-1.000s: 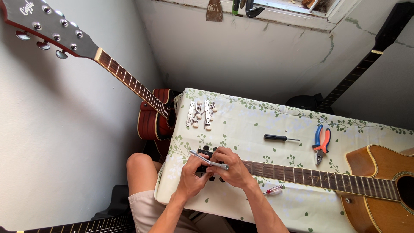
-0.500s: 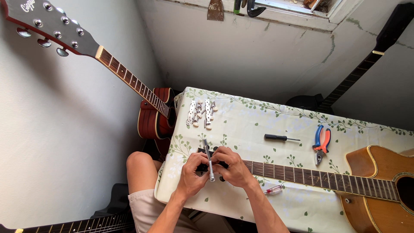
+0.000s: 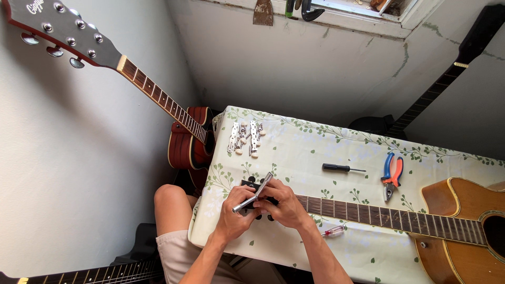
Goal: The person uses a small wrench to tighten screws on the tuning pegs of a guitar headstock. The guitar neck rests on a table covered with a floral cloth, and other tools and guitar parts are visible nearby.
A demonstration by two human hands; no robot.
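Head camera: the left hand (image 3: pixel 235 209) grips a silver tool (image 3: pixel 253 193) over the guitar headstock (image 3: pixel 251 185), which the right hand (image 3: pixel 281 202) clasps near the table's (image 3: pixel 315 152) left front edge; tuner strips (image 3: pixel 244 138) lie near the far left corner

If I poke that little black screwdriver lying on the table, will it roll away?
Probably a little: the black screwdriver looks round and thin, so it may roll. The tablecloth looks soft, which should slow it. It seems light and stiff.
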